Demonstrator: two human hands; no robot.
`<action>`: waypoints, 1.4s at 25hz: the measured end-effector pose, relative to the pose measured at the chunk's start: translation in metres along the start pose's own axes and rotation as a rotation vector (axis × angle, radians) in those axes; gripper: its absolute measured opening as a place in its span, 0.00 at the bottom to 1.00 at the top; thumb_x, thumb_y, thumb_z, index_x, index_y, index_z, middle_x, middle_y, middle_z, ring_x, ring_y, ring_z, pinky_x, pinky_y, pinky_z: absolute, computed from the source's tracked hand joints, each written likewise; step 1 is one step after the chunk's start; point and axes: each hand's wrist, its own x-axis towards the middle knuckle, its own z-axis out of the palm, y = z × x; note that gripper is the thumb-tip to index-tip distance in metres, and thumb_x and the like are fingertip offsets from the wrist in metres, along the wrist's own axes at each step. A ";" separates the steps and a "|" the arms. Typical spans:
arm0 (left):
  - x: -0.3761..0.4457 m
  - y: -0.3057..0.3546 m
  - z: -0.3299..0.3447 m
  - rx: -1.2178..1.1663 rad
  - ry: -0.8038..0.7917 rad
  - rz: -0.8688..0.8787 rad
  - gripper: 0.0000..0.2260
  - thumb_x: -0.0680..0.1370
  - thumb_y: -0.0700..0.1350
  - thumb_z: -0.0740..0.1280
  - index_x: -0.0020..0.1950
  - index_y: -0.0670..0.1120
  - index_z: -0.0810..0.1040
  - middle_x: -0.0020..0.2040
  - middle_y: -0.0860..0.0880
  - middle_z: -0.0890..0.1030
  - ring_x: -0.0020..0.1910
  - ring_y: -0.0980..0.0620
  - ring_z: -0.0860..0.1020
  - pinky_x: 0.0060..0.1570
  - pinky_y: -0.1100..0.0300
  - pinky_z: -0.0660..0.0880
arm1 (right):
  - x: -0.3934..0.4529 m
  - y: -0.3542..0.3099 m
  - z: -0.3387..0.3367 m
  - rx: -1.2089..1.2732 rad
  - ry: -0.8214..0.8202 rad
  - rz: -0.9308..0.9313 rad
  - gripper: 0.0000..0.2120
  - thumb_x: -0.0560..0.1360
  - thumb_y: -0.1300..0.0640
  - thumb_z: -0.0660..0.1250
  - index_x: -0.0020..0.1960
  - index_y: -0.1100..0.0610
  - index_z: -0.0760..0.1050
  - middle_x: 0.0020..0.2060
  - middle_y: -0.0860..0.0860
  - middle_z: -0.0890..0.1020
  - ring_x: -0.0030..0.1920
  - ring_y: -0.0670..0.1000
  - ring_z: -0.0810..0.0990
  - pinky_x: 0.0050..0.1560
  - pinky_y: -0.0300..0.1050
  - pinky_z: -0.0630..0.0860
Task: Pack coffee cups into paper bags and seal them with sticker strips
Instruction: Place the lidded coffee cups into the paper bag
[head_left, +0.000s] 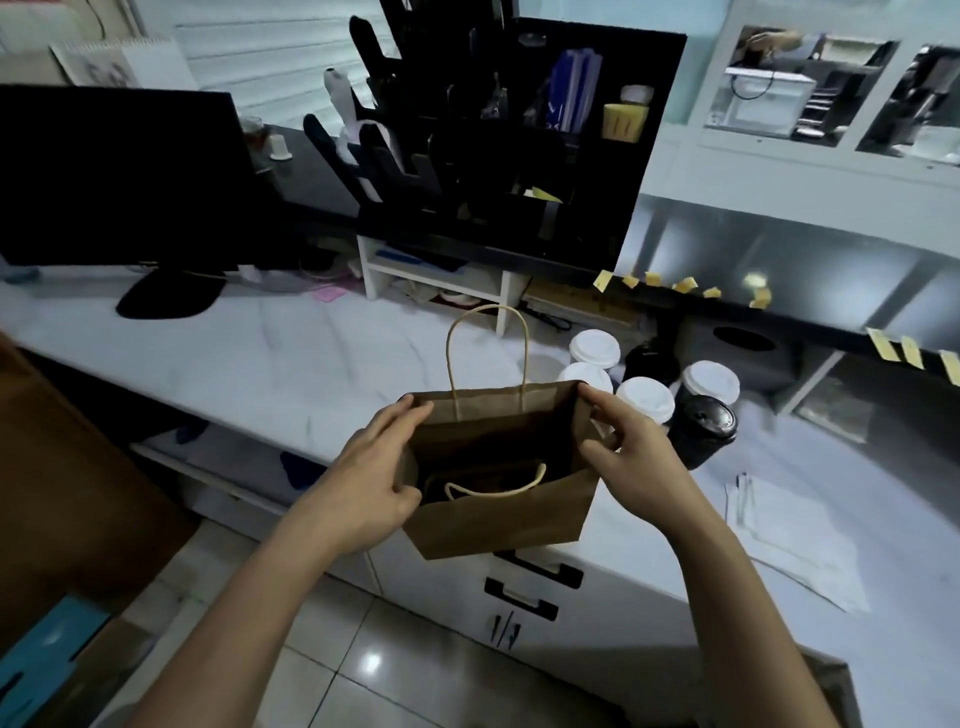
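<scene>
Brown paper bag (498, 519) is held open at the table (291, 358) edge, left hand (371, 467) and right hand (631, 441) each pinching a side of its rim, while the lidded coffee cups (644, 397) wait unpacked just beyond the right hand, so packing and sealing both seem still ahead.

A brown paper bag with twisted paper handles (498, 467) is held open at the front edge of a white marble-patterned counter (291, 358). The left hand (371, 470) grips the bag's left rim, thumb inside. The right hand (631, 441) pinches the right rim. The far handle stands upright; the near handle droops into the opening. Just right of the bag stand white-lidded paper cups (645, 399) and a black-lidded dark cup (702, 428), closely grouped. A black desk organiser (519, 135) sits behind, a dark monitor (119, 176) to its left. Yellow sticker strips (685, 285) hang along a dark shelf edge.
</scene>
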 end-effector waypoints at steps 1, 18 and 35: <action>0.009 -0.003 0.000 0.005 0.005 -0.012 0.40 0.77 0.38 0.68 0.81 0.62 0.52 0.80 0.64 0.47 0.73 0.53 0.65 0.51 0.67 0.69 | 0.013 0.002 0.001 0.005 -0.022 0.008 0.31 0.77 0.66 0.65 0.77 0.47 0.69 0.53 0.44 0.80 0.49 0.48 0.82 0.39 0.30 0.74; 0.123 -0.033 -0.014 -0.007 0.055 -0.084 0.35 0.78 0.44 0.66 0.80 0.63 0.54 0.80 0.64 0.50 0.78 0.54 0.57 0.73 0.50 0.67 | 0.128 0.022 0.022 -0.004 -0.099 0.066 0.31 0.79 0.63 0.64 0.79 0.45 0.65 0.63 0.46 0.76 0.37 0.37 0.80 0.36 0.29 0.75; 0.259 -0.076 -0.062 -0.046 -0.099 0.100 0.34 0.77 0.47 0.71 0.79 0.61 0.58 0.79 0.66 0.47 0.78 0.50 0.58 0.71 0.45 0.69 | 0.204 0.003 0.063 0.061 0.121 0.244 0.33 0.78 0.65 0.64 0.79 0.47 0.64 0.55 0.41 0.77 0.49 0.43 0.78 0.40 0.25 0.74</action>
